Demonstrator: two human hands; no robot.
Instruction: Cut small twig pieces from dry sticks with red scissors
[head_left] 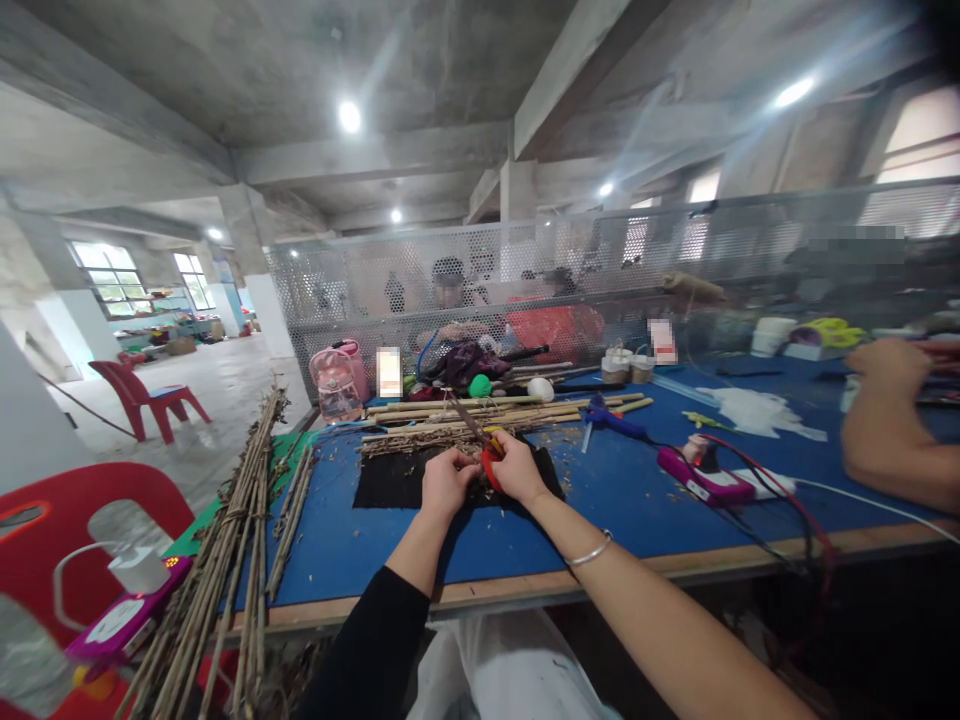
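Over the black cloth (390, 484) on the blue table, my right hand (517, 468) is closed around the red handles of a pair of scissors (491, 468). The blades point up and away to the left. Close beside it, my left hand (448, 478) has its fingers pinched together near the scissor handles; what they grip is hidden or too small to name. Just beyond both hands lie dry twigs (412, 442) and several long bamboo sticks (517, 412). Small plant scraps are scattered on the cloth and table.
A bundle of long dry stalks (240, 510) leans across the table's left end. To the right lie a blue glue gun (611, 420), a purple power strip (705, 478) with cables, and a white plastic bag (761, 410). Another person's arm (889, 430) rests at far right. Perforated metal screen (337, 280) stands behind.
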